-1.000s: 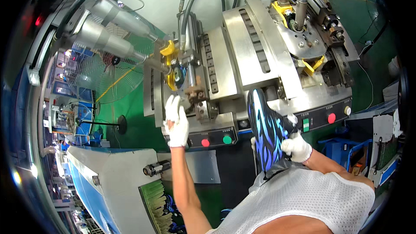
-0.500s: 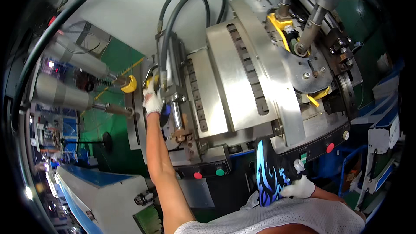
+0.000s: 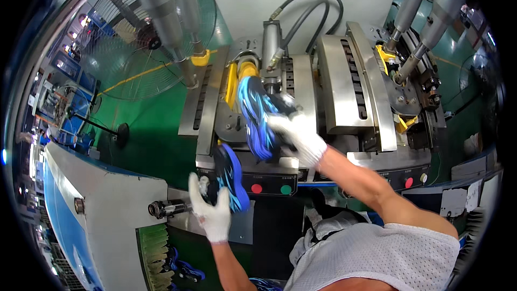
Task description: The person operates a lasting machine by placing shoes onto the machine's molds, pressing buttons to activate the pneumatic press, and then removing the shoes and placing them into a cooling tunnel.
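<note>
My right hand [image 3: 301, 137], in a white knit glove, reaches left across the machine and grips a black and blue sports shoe [image 3: 253, 110]. That shoe lies lengthwise over the left station, its far end against a yellow pad [image 3: 247, 68]. Nearer me, my left hand [image 3: 211, 213], also gloved, holds a second black and blue shoe [image 3: 232, 175] in front of the left control panel. Its thumb and fingers straddle the shoe's opening, where a shiny metallic piece [image 3: 204, 184] shows. The exact finger contact is partly hidden.
The right station has metal cylinders [image 3: 423, 48] and yellow pads [image 3: 405, 124]. Left cylinders [image 3: 161, 16] hang beside the left station. Red [image 3: 256, 188] and green [image 3: 286, 189] buttons line the front panel. At lower left stands a white and blue machine [image 3: 107, 199] with a green brush strip [image 3: 152, 253]; shoes lie beyond.
My view has swung left. My left hand has drawn back from the left station and now holds a shoe near the front. My right hand has carried a shoe from beside my body onto that station.
</note>
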`<state>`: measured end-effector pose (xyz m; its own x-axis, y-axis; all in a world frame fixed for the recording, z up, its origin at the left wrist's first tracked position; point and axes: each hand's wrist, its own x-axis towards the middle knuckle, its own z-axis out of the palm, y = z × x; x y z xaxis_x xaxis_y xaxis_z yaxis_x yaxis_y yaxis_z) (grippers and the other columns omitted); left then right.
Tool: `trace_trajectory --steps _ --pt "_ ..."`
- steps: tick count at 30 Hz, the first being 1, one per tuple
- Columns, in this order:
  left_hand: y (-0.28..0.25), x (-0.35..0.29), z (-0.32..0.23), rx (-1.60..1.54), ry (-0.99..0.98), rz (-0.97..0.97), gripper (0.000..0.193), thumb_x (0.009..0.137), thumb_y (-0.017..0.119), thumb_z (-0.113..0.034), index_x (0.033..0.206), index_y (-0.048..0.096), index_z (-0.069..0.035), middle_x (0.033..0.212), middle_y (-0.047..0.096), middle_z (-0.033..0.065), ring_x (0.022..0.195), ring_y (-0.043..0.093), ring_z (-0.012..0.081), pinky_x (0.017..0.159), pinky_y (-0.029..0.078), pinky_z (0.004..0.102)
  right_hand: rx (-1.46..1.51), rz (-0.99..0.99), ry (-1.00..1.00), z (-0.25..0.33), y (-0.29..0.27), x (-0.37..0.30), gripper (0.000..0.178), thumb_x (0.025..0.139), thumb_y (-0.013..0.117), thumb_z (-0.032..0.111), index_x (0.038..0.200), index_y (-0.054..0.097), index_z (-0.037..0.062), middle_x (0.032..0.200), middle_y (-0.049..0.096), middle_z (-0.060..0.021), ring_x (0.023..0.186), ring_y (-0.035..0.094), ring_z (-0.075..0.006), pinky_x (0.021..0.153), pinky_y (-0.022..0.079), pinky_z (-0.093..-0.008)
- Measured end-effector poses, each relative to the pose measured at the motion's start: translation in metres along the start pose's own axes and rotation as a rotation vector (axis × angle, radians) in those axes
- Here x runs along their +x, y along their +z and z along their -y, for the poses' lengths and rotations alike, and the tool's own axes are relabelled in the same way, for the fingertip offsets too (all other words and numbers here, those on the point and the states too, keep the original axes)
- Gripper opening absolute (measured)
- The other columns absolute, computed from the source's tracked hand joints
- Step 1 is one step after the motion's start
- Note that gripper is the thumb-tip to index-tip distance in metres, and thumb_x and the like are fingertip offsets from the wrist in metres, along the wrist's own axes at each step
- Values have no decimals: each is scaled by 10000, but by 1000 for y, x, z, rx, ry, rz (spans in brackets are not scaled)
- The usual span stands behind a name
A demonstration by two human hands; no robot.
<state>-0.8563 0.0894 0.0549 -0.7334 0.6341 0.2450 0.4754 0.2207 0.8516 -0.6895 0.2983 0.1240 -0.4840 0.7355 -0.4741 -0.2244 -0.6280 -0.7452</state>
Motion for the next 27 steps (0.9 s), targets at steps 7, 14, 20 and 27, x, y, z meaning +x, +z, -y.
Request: trace_trajectory --steps 7,14,20,27 --pt "-12 -157 45 17 -465 148 736 753 848 -136 1397 543 43 1233 658 217 1109 652 325 996 506 415 -1008 -742 -342 -15 -55 392 408 970 527 292 1324 618 110 1302 656 -112 1230 628 -260 936 541 -411" --pt "-9 -245 60 148 -774 24 658 856 814 -167 1421 533 19 1357 611 236 1230 610 358 1072 489 424 -1663 -722 -407 -86 -12 441 247 851 648 181 1049 733 62 1092 744 -161 1022 736 -315 827 584 -400" --pt "-3 -275 16 243 -910 -237 644 874 795 -148 1422 516 41 1354 598 254 1224 600 349 1063 489 416 -1537 -757 -339 -88 46 407 385 808 688 283 1124 702 63 1214 714 -133 1136 712 -300 905 589 -420" --pt "-12 -349 -17 394 -910 -641 618 814 771 -105 1358 530 62 1306 603 218 1214 581 328 1105 424 420 -1986 130 -454 -16 -41 490 328 971 591 293 1202 713 94 1136 731 -108 1010 681 -257 845 534 -421"
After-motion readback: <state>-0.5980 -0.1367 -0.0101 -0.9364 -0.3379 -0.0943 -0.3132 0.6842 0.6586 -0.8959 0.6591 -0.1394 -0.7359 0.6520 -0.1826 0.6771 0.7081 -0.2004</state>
